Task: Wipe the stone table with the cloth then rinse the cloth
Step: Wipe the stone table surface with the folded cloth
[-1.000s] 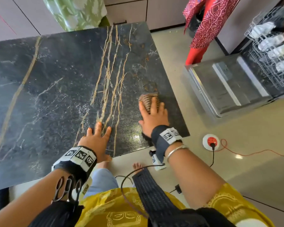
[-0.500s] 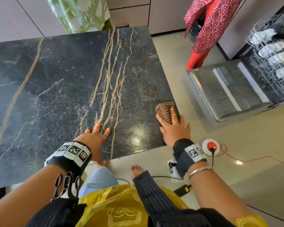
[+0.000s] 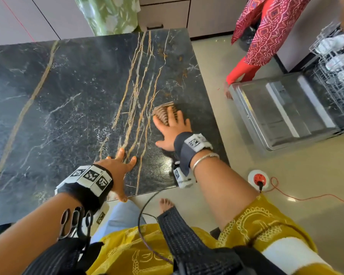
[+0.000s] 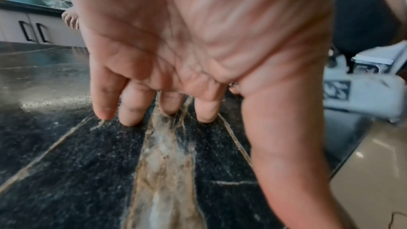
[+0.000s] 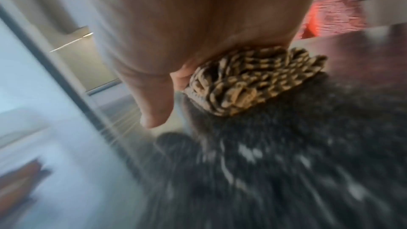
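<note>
Right now my right hand (image 3: 172, 129) lies flat, fingers straight, pressing the bunched brown patterned cloth (image 3: 164, 113) onto the stone table (image 3: 68, 96) toward its right edge (my wrist view is blurred). My left hand (image 3: 117, 169) rests open near the table's near edge — fingertips (image 4: 130, 117) spread, touching the gold veins.

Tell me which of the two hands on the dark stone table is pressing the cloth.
The right hand: its straight fingers press the brown patterned cloth onto the dark stone table. The left hand rests bare on the stone, nearer the front edge.
</note>
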